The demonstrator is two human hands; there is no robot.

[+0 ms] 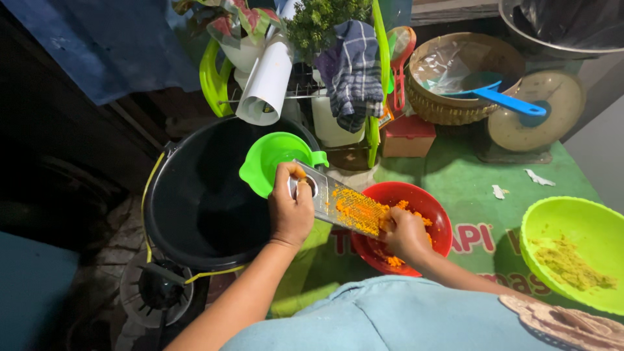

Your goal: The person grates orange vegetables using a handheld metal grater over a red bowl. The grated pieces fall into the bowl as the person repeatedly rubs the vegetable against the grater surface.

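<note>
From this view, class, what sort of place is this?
Probably a home or stall kitchen corner: a metal grater worked over a red bowl, a kitchen scale, and a dish rack.

hands: two showing, left hand [290, 211] and right hand [404, 234] | graters: one metal grater [338, 203] | bowls: two sitting on the table [468, 179], red bowl [432, 214] centre, lime bowl [572, 250] right | scoops: green dipper [273, 159], blue scoop [504, 99] far | buckets: one black bucket [201, 188] left | baskets: one woven basket [455, 107] far
</note>
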